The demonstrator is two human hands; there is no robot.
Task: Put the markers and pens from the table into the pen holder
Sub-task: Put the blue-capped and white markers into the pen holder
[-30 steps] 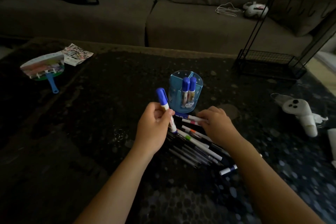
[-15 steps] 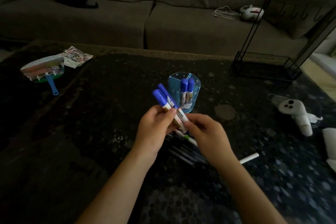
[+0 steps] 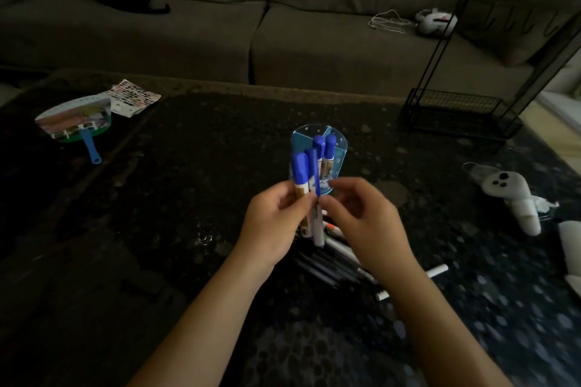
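Observation:
A blue translucent pen holder [image 3: 338, 148] stands mid-table with two blue-capped markers [image 3: 327, 151] upright inside. My left hand [image 3: 273, 220] is shut on two blue-capped markers [image 3: 303, 179], held nearly upright just in front of the holder. My right hand [image 3: 367, 223] hovers beside them, fingers curled loosely near the marker shafts; it is blurred, and I see nothing gripped in it. Under both hands lies a pile of pens and markers [image 3: 333, 261] on the dark table, with a white marker [image 3: 437, 270] sticking out to the right.
A hand fan [image 3: 75, 122] and a printed sheet [image 3: 132, 97] lie at the far left. A black wire rack [image 3: 459, 113] stands at the back right. A white plush toy [image 3: 509, 192] lies at the right. A grey sofa runs behind the table.
My right hand picked a second blue marker from the pile and passed it to my left hand, which now holds both upright. My right hand has drawn slightly away.

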